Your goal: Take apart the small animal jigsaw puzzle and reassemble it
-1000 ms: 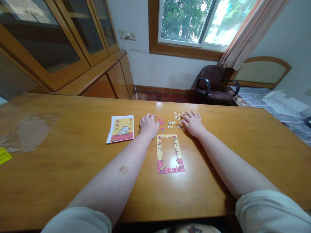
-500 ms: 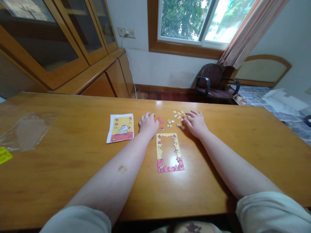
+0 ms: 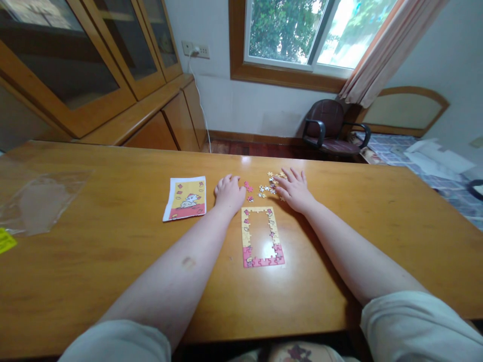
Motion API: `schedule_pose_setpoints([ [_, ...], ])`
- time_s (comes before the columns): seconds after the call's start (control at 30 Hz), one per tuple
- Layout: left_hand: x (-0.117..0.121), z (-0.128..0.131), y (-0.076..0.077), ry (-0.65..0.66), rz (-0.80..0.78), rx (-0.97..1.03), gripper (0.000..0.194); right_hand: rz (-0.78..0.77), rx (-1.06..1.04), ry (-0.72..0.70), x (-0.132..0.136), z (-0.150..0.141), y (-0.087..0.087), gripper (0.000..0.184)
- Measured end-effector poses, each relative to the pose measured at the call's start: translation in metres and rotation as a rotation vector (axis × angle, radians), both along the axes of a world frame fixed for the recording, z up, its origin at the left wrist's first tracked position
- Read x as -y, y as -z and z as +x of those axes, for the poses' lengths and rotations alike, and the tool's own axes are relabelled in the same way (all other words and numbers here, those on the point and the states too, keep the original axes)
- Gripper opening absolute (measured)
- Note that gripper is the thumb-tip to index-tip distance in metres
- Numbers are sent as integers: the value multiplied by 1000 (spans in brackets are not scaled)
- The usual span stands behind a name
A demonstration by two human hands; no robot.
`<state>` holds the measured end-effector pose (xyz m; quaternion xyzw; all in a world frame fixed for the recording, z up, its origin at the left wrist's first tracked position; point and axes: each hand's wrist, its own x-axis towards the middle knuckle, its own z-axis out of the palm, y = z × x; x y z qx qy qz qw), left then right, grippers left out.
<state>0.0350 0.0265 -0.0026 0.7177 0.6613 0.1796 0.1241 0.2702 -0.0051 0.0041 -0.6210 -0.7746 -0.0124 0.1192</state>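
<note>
My right hand (image 3: pixel 293 188) lies with fingers spread over the loose puzzle pieces (image 3: pixel 267 189), hiding part of the pile. Flat on the table, my left hand (image 3: pixel 229 193) rests beside a few pink pieces (image 3: pixel 248 186) and holds nothing. Nearer to me, between my forearms, is a joined puzzle border (image 3: pixel 246 236), yellow at the top and pink at the bottom, with bare table inside it. To the left of my left hand lies a picture sheet (image 3: pixel 187 199) showing a white animal on yellow and pink.
A clear plastic bag (image 3: pixel 41 203) lies on the left of the wooden table (image 3: pixel 124 201), with a yellow label (image 3: pixel 6 240) near it. Past the far edge stand a glass-door cabinet (image 3: pixel 128 90) and an office chair (image 3: pixel 328 128).
My right hand first drew back a little to the right, uncovering pieces, then moved left over them again, and some now sit closer together. The left hand has stayed in place.
</note>
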Motion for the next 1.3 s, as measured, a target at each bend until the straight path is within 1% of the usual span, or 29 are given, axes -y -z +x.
schedule_pose_setpoints([
  [0.07,0,0,0,1,2,-6,46,-23,47,47,-4,-5,3,49],
  [0.13,-1,0,0,0,-2,-6,47,-42,64,5,-6,-4,3,48],
  [0.2,-1,0,0,-1,-8,-3,47,-6,45,-13,-6,2,2,47],
  [0.27,-1,0,-1,-5,-15,0,46,57,13,50,-5,12,1,46],
  [0.33,-1,-1,-2,-8,-21,2,46,85,-14,119,-4,20,2,46],
  [0.37,-1,-1,-2,-9,-25,3,46,76,-20,119,-4,23,3,46],
  [0.47,0,-1,-3,-6,-36,7,47,2,-13,22,-6,25,6,44],
  [0.53,0,-2,-3,-9,-40,12,47,-3,-12,9,-7,26,8,43],
  [0.57,0,-2,-3,-12,-38,15,47,21,-22,35,-8,27,9,43],
  [0.7,-1,-2,-1,-12,-26,20,47,170,-123,208,-9,41,11,45],
  [0.77,-1,-2,-1,-11,-29,21,47,197,-170,241,-9,47,11,46],
  [0.87,-1,-2,-1,-9,-34,16,47,179,-201,177,-7,48,12,47],
  [1.0,-2,-3,-1,-14,-27,12,47,107,-212,8,-8,42,13,47],
  [1.07,-2,-2,-1,-13,-29,12,47,110,-203,22,-9,42,14,45],
  [1.17,-2,-2,-1,-5,-31,9,48,143,-163,146,-11,43,15,46],
  [1.2,-2,-2,-1,-5,-30,8,48,139,-149,160,-11,43,15,47],
  [1.23,-2,-2,-1,-5,-28,8,48,127,-137,150,-10,42,15,47],
  [1.3,-2,-2,-1,-5,-28,8,48,98,-126,81,-8,41,14,47],
])
